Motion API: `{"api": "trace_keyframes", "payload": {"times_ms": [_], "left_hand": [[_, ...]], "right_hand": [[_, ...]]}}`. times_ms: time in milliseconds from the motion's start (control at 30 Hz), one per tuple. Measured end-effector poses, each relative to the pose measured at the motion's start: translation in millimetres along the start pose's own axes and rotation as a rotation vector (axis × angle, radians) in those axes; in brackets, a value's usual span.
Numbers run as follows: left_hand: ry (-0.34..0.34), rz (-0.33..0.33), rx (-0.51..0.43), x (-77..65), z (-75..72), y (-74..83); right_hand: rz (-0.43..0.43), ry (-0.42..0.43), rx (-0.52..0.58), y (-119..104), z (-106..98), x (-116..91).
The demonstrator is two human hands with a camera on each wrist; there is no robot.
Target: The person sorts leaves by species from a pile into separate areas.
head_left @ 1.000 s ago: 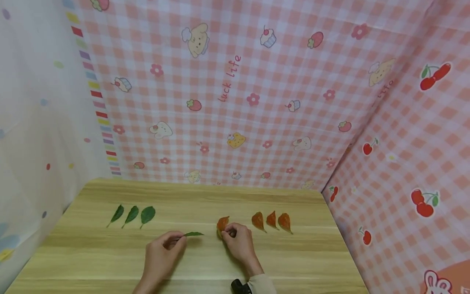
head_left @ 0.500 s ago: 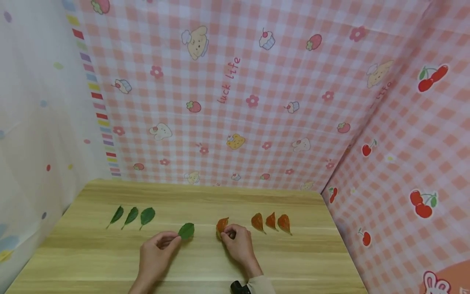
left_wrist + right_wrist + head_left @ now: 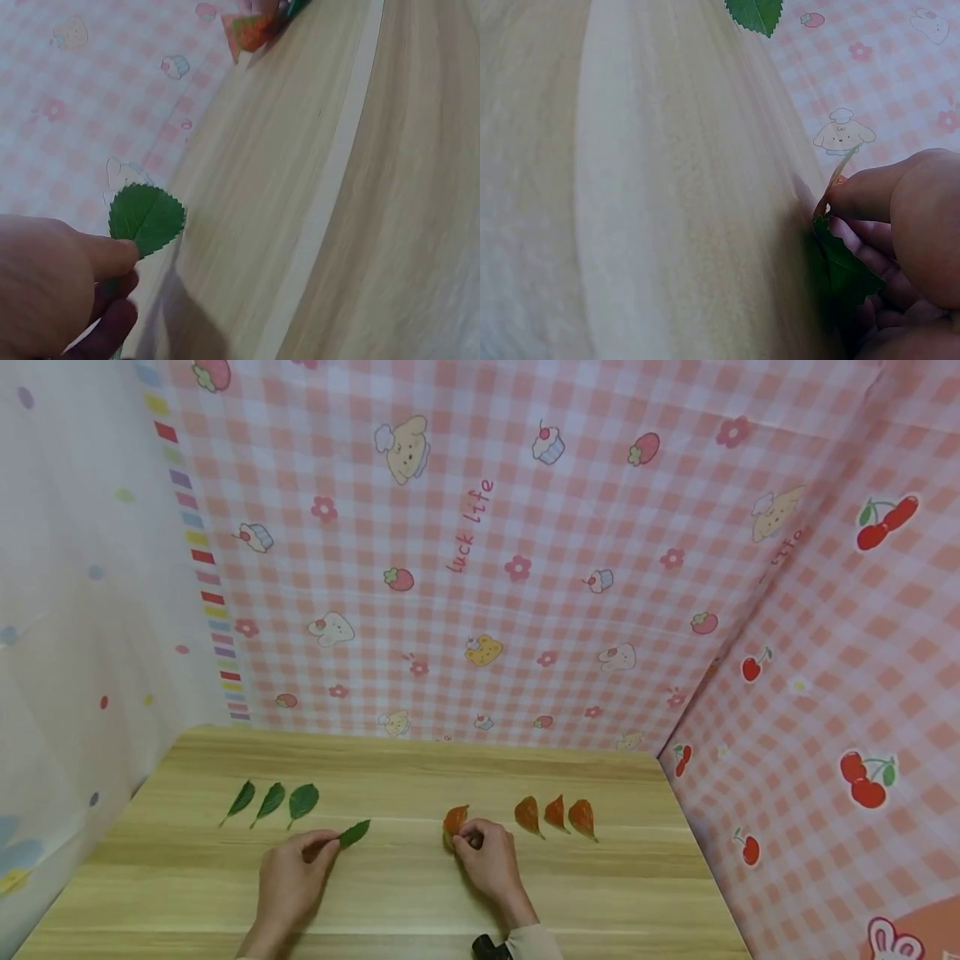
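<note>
My left hand (image 3: pixel 291 881) pinches a toothed green leaf (image 3: pixel 355 834) between thumb and fingers, above the table's left-middle part. The left wrist view has that leaf's broad face (image 3: pixel 147 216) turned to the camera. To the right, my right hand (image 3: pixel 491 864) pinches an orange leaf (image 3: pixel 454 818) together with a green leaf (image 3: pixel 841 270), low over the table. In the right wrist view the orange one appears only as a thin edge at the fingertips, and fingers partly hide the green one.
Three green leaves lie in a row at the back left, the widest green leaf (image 3: pixel 303 801) rightmost. Three orange leaves, with one orange leaf (image 3: pixel 555 811) in the middle, lie at the back right. Checked cloth (image 3: pixel 450 610) hangs behind the wooden table (image 3: pixel 420 910).
My left hand has moved left with its green leaf, which turned from edge-on to face-on and then partly back. The right hand has stayed in place, holding its leaves.
</note>
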State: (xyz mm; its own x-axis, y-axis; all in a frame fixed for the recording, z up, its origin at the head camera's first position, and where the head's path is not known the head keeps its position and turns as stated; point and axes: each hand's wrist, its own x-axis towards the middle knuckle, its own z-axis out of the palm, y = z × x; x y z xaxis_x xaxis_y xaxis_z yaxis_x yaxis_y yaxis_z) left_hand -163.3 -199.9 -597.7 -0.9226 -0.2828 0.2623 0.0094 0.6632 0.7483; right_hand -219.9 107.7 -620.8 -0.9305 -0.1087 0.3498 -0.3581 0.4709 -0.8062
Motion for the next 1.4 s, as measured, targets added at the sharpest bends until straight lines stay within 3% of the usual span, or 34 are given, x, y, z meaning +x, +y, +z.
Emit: {"api": "trace_keyframes", "payload": {"times_ms": [133, 600, 767, 1033, 1133, 1300, 1400], "left_hand": [[0.01, 0.02, 0.071, 3.4, -4.1, -3.6], [-0.058, -0.011, 0.095, 29.1, 0.5, -9.7], [-0.069, -0.038, 0.109, 33.4, 1.3, -9.1], [-0.066, -0.088, 0.128, 39.0, 4.7, -11.0], [-0.052, -0.107, 0.138, 39.8, 6.9, -11.8], [-0.037, -0.125, 0.142, 41.1, 10.1, -16.6], [-0.039, -0.13, 0.135, 42.0, 10.9, -19.1]], "right_hand": [[-0.038, 0.014, -0.002, 3, 1, -1], [-0.03, 0.013, -0.026, 23, 8, 2], [0.008, 0.004, -0.04, 31, 12, 3], [-0.048, 0.018, -0.029, 23, 8, 1], [-0.029, 0.007, -0.008, 11, 4, 1], [0.101, -0.03, -0.012, -3, 0, 1], [0.107, -0.029, -0.021, -2, 0, 1]]}}
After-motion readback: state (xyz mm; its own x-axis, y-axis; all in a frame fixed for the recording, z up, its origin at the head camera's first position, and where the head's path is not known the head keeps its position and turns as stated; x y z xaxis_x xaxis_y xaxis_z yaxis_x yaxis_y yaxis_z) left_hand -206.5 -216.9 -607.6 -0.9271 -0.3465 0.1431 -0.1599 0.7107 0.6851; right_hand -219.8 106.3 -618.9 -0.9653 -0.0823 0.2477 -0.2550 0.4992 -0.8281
